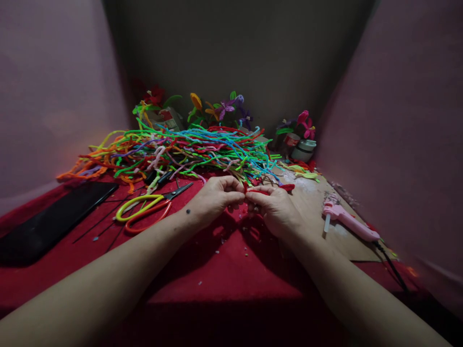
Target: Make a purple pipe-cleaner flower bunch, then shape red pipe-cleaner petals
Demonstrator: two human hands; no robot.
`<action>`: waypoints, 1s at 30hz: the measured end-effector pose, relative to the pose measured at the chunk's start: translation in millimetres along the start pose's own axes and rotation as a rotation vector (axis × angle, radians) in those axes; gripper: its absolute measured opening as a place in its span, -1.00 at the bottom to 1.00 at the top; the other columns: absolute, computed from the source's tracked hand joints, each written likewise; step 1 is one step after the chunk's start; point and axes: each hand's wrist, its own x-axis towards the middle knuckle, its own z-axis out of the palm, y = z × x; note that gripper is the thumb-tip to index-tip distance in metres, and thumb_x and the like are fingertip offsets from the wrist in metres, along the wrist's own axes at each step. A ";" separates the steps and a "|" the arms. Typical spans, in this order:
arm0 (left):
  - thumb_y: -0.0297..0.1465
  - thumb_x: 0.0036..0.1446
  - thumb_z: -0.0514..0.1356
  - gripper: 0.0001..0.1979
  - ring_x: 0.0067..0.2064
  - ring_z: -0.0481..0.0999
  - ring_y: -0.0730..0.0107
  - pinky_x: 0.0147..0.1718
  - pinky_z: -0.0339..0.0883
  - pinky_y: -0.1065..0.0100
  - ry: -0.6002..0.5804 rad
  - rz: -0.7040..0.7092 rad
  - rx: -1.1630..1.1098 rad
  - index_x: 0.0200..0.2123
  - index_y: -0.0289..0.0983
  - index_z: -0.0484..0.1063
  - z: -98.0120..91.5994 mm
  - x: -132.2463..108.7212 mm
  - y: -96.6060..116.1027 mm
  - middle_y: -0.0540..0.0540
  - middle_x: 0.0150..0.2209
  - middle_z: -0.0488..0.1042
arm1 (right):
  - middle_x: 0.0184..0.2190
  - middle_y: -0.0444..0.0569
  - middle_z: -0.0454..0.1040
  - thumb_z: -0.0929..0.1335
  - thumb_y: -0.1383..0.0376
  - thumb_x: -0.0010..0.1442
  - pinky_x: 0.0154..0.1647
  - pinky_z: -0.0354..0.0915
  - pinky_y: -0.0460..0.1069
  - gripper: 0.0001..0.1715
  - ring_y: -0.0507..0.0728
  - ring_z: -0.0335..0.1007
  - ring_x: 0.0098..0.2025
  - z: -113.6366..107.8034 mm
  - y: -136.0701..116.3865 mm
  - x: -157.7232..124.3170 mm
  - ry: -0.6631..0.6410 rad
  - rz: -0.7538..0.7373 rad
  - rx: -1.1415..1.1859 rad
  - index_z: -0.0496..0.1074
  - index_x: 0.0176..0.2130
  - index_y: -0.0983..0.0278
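A red pipe-cleaner piece is pinched between both hands over the middle of the red cloth. My left hand has thumb and fingertips closed on its left end. Closed round its other part is my right hand, with the red tip sticking out past the knuckles to the right. The fingertips of the two hands nearly meet. Just beyond them lies a large heap of multicoloured pipe cleaners.
Scissors with yellow and orange handles and a long black object lie left. A pink glue gun rests on a brown board at right, its cord trailing. Pipe-cleaner flowers and a jar stand behind.
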 end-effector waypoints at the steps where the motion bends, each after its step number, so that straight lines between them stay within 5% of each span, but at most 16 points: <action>1: -0.51 -0.16 0.19 -0.91 -0.54 0.27 0.58 -0.50 0.17 0.46 -0.001 0.003 -0.017 -0.47 -0.34 0.36 0.0 0.4 0.0 0.08 -0.57 0.34 | -0.68 -0.15 0.37 0.39 0.37 -0.13 -0.62 0.11 -0.12 -0.93 -0.06 0.21 -0.67 0.6 -0.9 -0.4 0.000 0.001 -0.018 0.43 -0.54 0.38; 9: -0.56 -0.14 0.14 -0.90 -0.52 0.33 0.55 -0.48 0.22 0.47 0.008 0.113 0.085 -0.45 -0.35 0.41 -0.7 1.9 -4.8 0.05 -0.55 0.40 | -0.73 -0.18 0.31 0.37 0.39 -0.17 -0.68 0.04 -0.13 -0.94 -0.08 0.15 -0.70 2.9 -6.1 -2.5 0.006 0.031 -0.013 0.39 -0.58 0.37; 15: -0.49 0.07 0.07 -0.83 -0.38 0.38 0.48 -0.36 0.25 0.44 0.059 0.657 0.593 -0.44 -0.30 0.46 -4.0 3.7 -18.4 -0.04 -0.45 0.45 | -0.71 -0.19 0.30 0.41 0.37 -0.22 -0.67 0.07 -0.13 -0.88 -0.08 0.14 -0.68 -2.0 -1.7 2.3 -0.080 0.110 0.208 0.37 -0.59 0.35; 17: -0.49 0.09 0.06 -0.82 -0.35 0.38 0.45 -0.33 0.25 0.42 0.054 0.715 0.649 -0.44 -0.29 0.46 -5.0 4.4 -17.6 -0.06 -0.43 0.45 | -0.70 -0.19 0.30 0.42 0.37 -0.22 -0.67 0.06 -0.14 -0.88 -0.08 0.15 -0.67 -2.6 -1.6 3.7 -0.099 0.110 0.224 0.38 -0.59 0.36; 24: -0.35 0.04 0.11 -0.84 -0.54 0.33 0.52 -0.48 0.25 0.43 -0.094 0.063 0.007 -0.41 -0.35 0.39 -10.2 6.9 -7.4 0.00 -0.54 0.39 | -0.65 -0.15 0.36 0.38 0.35 -0.08 -0.59 0.11 -0.12 -0.91 -0.07 0.17 -0.63 0.9 -6.7 -2.4 0.005 -0.100 -0.072 0.43 -0.50 0.37; 30: -0.37 -0.04 0.18 -0.83 -0.61 0.17 0.62 -0.58 0.05 0.49 -0.194 -0.053 -0.016 -0.58 -0.35 0.37 -16.5 8.5 -10.3 0.08 -0.67 0.22 | -0.61 -0.16 0.38 0.34 0.30 0.03 -0.50 0.17 -0.10 -0.86 -0.04 0.22 -0.57 -2.0 -2.8 -5.2 0.084 -0.331 -0.500 0.46 -0.39 0.33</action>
